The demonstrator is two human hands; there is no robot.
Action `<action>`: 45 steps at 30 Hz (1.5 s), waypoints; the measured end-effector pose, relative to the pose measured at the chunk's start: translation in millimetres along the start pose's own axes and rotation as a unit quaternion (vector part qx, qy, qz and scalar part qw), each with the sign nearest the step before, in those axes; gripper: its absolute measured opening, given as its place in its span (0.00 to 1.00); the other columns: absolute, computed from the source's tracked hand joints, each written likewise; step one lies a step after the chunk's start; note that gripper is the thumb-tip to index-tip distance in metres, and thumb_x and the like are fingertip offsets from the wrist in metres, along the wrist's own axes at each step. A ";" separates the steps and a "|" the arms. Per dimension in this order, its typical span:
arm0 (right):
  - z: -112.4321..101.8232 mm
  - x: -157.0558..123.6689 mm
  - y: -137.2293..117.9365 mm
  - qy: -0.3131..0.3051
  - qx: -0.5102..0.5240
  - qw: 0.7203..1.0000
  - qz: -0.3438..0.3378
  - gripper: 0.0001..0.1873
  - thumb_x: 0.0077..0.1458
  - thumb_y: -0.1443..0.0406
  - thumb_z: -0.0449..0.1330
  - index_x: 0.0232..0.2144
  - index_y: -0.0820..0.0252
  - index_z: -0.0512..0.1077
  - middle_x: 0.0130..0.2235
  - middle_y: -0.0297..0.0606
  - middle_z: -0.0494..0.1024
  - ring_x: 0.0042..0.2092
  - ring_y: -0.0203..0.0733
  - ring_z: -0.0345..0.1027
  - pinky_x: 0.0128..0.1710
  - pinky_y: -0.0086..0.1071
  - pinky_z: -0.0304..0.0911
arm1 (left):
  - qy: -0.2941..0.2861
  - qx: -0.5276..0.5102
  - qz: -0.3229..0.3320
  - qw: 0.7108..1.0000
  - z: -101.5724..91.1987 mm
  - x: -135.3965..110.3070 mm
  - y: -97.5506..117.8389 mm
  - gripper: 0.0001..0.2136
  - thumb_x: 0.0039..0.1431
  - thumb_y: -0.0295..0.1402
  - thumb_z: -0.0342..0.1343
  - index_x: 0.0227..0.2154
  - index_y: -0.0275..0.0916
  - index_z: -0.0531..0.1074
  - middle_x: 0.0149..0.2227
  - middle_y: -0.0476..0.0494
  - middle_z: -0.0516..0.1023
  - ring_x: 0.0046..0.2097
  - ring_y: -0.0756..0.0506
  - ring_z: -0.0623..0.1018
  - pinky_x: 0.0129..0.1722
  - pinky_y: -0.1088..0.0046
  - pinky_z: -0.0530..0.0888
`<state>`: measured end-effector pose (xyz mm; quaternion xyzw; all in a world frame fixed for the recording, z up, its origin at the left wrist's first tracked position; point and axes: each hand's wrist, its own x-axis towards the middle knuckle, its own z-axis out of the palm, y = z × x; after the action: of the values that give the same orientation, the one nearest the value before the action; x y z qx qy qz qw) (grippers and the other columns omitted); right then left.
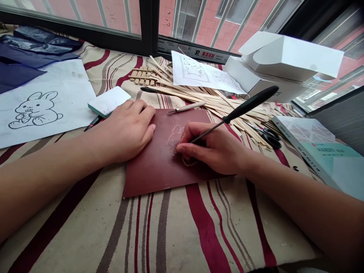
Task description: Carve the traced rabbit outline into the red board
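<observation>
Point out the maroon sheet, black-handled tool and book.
Maroon sheet (155, 168): head view, bare lower-left surface.
Black-handled tool (241, 109): head view, on the handle.
Book (327, 154): head view, on the cover.

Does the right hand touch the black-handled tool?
Touching: the head view shows the right hand pinching the black-handled tool by its thin shaft.

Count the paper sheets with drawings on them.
2: one sheet lies left of the left hand; the second sheet lies over the wooden strips near the white box. Others may be hidden.
</observation>
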<state>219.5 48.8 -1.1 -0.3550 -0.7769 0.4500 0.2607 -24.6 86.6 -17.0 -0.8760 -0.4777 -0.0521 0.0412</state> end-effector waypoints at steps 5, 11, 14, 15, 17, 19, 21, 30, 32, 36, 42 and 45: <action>0.8 -2.7 -0.3 -0.003 -0.011 1.000 -0.001 0.07 0.65 0.65 0.64 0.34 0.62 0.72 0.29 0.33 0.79 0.28 0.31 0.72 0.30 0.25 0.67 | 0.005 0.001 0.005 1.000 -1.2 -0.4 1.2 0.26 0.69 0.41 0.35 0.54 0.29 0.70 0.55 0.24 0.73 0.58 0.27 0.75 0.62 0.41 0.73; 1.1 -1.1 -1.5 -0.001 -0.029 0.999 -0.023 0.08 0.66 0.66 0.64 0.33 0.62 0.71 0.29 0.32 0.79 0.29 0.31 0.72 0.32 0.26 0.67 | 0.001 -0.006 -0.006 1.000 -1.1 -1.4 0.8 0.28 0.68 0.42 0.34 0.55 0.28 0.70 0.57 0.23 0.72 0.59 0.27 0.74 0.64 0.41 0.72; 0.1 -0.6 -1.0 0.003 -0.034 0.999 -0.024 0.08 0.66 0.66 0.65 0.33 0.62 0.71 0.28 0.32 0.79 0.29 0.32 0.73 0.32 0.26 0.67 | -0.001 -0.009 -0.007 1.000 -1.6 -1.1 0.8 0.28 0.68 0.42 0.33 0.55 0.27 0.70 0.57 0.23 0.72 0.60 0.28 0.73 0.64 0.41 0.71; -0.1 -0.6 -1.0 0.005 -0.033 0.999 -0.024 0.08 0.65 0.67 0.65 0.33 0.62 0.71 0.28 0.32 0.79 0.29 0.32 0.73 0.32 0.26 0.67 | -0.003 -0.011 -0.007 1.000 -2.0 -0.9 0.9 0.28 0.68 0.42 0.33 0.55 0.27 0.70 0.57 0.23 0.72 0.60 0.28 0.73 0.64 0.41 0.71; -0.1 -0.6 -1.0 0.004 -0.028 0.999 -0.026 0.08 0.65 0.67 0.66 0.33 0.62 0.71 0.28 0.31 0.79 0.29 0.31 0.72 0.32 0.26 0.66 | -0.008 -0.015 -0.006 1.000 -2.7 -0.7 1.5 0.28 0.68 0.42 0.33 0.55 0.28 0.70 0.57 0.23 0.72 0.60 0.28 0.73 0.64 0.41 0.71; 0.1 -0.2 -1.3 -0.001 -0.021 0.999 -0.026 0.08 0.64 0.68 0.67 0.33 0.62 0.72 0.28 0.31 0.78 0.28 0.31 0.71 0.31 0.25 0.66 | -0.013 -0.018 -0.008 1.000 -3.3 -0.5 2.0 0.28 0.68 0.42 0.33 0.55 0.28 0.70 0.57 0.24 0.72 0.60 0.27 0.73 0.64 0.41 0.71; 0.5 0.3 -1.9 -0.003 -0.018 1.000 -0.023 0.09 0.64 0.68 0.67 0.33 0.62 0.71 0.28 0.30 0.78 0.28 0.30 0.71 0.30 0.25 0.66 | -0.013 -0.023 -0.012 1.000 -3.5 -0.4 2.2 0.28 0.68 0.42 0.33 0.55 0.28 0.70 0.57 0.24 0.72 0.60 0.27 0.72 0.64 0.41 0.71; 1.9 -0.8 -1.4 0.000 -0.012 1.000 -0.024 0.10 0.64 0.66 0.69 0.33 0.62 0.72 0.28 0.30 0.78 0.28 0.31 0.71 0.31 0.25 0.66 | -0.004 -0.005 0.000 1.000 0.4 -1.4 -2.8 0.25 0.71 0.41 0.35 0.54 0.30 0.69 0.57 0.27 0.71 0.59 0.30 0.73 0.63 0.42 0.72; 2.2 -0.4 -0.7 -0.001 -0.014 1.000 -0.027 0.11 0.64 0.65 0.68 0.33 0.61 0.71 0.28 0.30 0.78 0.28 0.31 0.71 0.31 0.26 0.65 | 0.001 0.006 0.005 1.000 1.3 -2.7 -3.3 0.23 0.72 0.41 0.35 0.54 0.31 0.68 0.57 0.28 0.71 0.59 0.31 0.73 0.64 0.43 0.72; 1.5 0.4 -0.1 -0.003 -0.038 0.998 -0.041 0.10 0.66 0.65 0.67 0.32 0.61 0.71 0.27 0.31 0.78 0.29 0.33 0.72 0.33 0.28 0.65 | 0.016 0.009 0.015 1.000 2.0 -5.3 -3.9 0.22 0.74 0.40 0.34 0.53 0.33 0.68 0.57 0.28 0.71 0.59 0.31 0.73 0.63 0.44 0.72; -0.8 -0.3 -0.2 -0.002 -0.029 0.999 -0.040 0.10 0.66 0.66 0.65 0.32 0.60 0.70 0.28 0.32 0.79 0.30 0.33 0.73 0.34 0.28 0.66 | 0.010 0.001 0.012 1.000 2.7 -3.6 -6.3 0.23 0.72 0.42 0.35 0.54 0.34 0.69 0.57 0.29 0.72 0.58 0.31 0.73 0.64 0.43 0.72; 0.4 -0.5 -0.9 -0.001 -0.022 1.000 -0.021 0.11 0.65 0.64 0.68 0.32 0.60 0.71 0.28 0.32 0.79 0.29 0.33 0.72 0.32 0.28 0.65 | 0.005 -0.004 0.003 1.000 1.3 -2.3 -4.8 0.22 0.72 0.42 0.35 0.54 0.35 0.69 0.57 0.30 0.72 0.59 0.32 0.73 0.64 0.45 0.72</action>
<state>219.2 47.9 -0.5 -0.3442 -0.7939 0.4275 0.2616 -29.8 87.4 -18.5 -0.8775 -0.4744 -0.0579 0.0400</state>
